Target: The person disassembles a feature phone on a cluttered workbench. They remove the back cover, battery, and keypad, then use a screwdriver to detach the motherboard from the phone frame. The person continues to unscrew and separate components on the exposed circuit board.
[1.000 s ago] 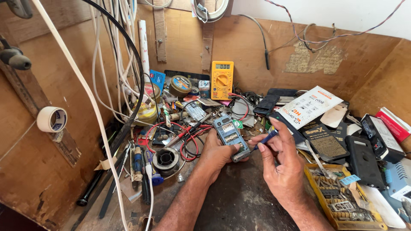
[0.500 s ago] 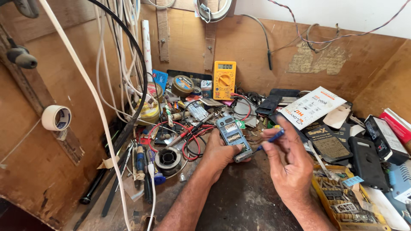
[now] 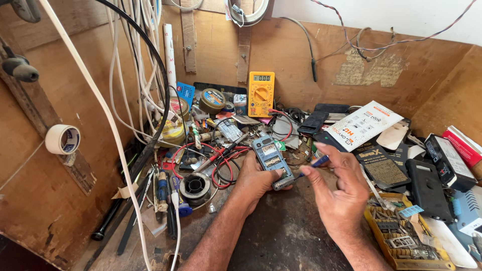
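My left hand (image 3: 255, 181) grips a small opened mobile phone (image 3: 269, 158), blue-grey with its inner board showing, tilted up over the dark workbench. My right hand (image 3: 341, 193) pinches a thin blue-handled screwdriver (image 3: 315, 163) between thumb and fingers. Its tip points left toward the phone's lower right edge. Both forearms come in from the bottom of the view.
A yellow multimeter (image 3: 261, 94) leans on the back board, red and black leads (image 3: 221, 155) coiled in front. A solder spool (image 3: 195, 185), hand tools (image 3: 163, 195), phone cases (image 3: 427, 188), a yellow parts tray (image 3: 401, 236), hanging white cables (image 3: 145, 75) and a tape roll (image 3: 62, 139) crowd the bench.
My right hand has shifted slightly right and opened its fingers a little around the screwdriver. The phone stays in my left hand, almost unmoved.
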`<state>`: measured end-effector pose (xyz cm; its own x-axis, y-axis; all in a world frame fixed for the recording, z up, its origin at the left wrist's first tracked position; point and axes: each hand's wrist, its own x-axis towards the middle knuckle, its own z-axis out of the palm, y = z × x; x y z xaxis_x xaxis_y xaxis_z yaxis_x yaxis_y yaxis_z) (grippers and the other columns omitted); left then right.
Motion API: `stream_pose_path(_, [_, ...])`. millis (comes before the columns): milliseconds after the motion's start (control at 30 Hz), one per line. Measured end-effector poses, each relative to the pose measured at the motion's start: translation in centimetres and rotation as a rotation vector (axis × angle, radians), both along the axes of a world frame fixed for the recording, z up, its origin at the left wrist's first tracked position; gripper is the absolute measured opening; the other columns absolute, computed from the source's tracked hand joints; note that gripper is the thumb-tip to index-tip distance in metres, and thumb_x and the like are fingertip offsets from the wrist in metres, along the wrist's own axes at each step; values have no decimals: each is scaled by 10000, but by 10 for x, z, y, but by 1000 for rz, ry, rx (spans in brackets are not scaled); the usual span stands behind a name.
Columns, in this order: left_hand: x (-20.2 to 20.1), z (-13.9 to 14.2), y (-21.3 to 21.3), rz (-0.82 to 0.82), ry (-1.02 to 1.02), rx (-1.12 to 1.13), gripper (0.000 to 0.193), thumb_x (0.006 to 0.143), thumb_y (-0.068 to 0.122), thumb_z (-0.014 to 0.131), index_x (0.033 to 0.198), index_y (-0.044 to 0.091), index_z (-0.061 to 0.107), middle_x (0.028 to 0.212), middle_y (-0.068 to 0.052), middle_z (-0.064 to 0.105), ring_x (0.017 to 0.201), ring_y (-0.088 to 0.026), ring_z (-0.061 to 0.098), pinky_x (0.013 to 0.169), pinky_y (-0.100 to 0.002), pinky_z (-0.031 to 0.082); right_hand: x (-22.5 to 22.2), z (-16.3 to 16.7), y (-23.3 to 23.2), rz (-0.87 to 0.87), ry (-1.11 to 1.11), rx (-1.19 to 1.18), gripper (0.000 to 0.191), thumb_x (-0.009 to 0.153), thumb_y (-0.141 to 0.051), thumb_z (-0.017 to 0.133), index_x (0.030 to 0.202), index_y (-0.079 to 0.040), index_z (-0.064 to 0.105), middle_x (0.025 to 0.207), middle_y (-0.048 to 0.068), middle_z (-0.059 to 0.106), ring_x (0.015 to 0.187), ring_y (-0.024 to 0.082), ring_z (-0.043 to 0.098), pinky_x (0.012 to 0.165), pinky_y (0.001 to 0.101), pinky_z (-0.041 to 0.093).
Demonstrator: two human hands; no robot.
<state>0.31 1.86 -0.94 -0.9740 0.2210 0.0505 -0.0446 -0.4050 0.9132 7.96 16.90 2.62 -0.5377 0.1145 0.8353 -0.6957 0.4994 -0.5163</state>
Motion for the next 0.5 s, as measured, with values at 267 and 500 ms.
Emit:
stream_pose_path(267, [0,1,1,1,-9,-16,500,818,-121,620,1276,-29,441,1112,-195,664,916,-293,737,699,-433,681,2,-3,3,4,-83,-115,443,937,95,674,1365,-9,632,1065,66,653,988,117,686,857,243,594])
stream_pose_path(500, [-1,0,2,0,-19,4,495,821,-125,612,1273,-19,441,1111,-179,664,917,-285,737,694,-436,683,1,-1,-1,114,-66,-169,460,909,71,665,1356,3,577,1150,83,670,1040,114,676,934,244,585])
